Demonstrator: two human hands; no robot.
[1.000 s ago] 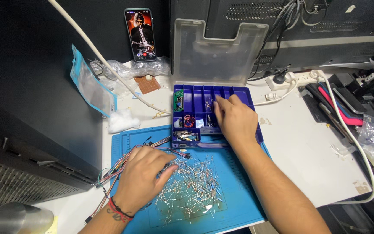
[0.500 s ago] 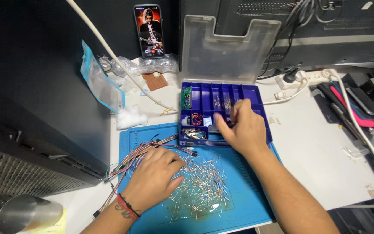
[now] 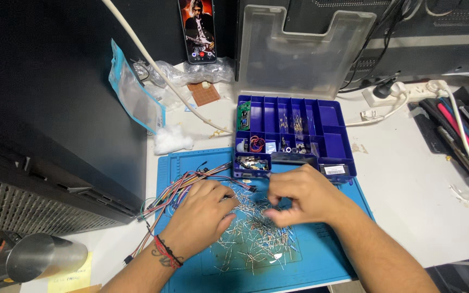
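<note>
At lower centre of the frame, we worked our left hand [image 3: 199,217] flat and our right hand [image 3: 299,198] pinched, its catch blurred, over the loose components [image 3: 251,239] on the blue mat [image 3: 321,260], judging small pinches best before the compartment box [image 3: 291,135].

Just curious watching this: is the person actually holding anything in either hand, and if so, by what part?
It cannot be told. Both the left hand and right hand rest with curled fingers on the pile of small wire-legged components; any pinched piece is hidden.
</note>
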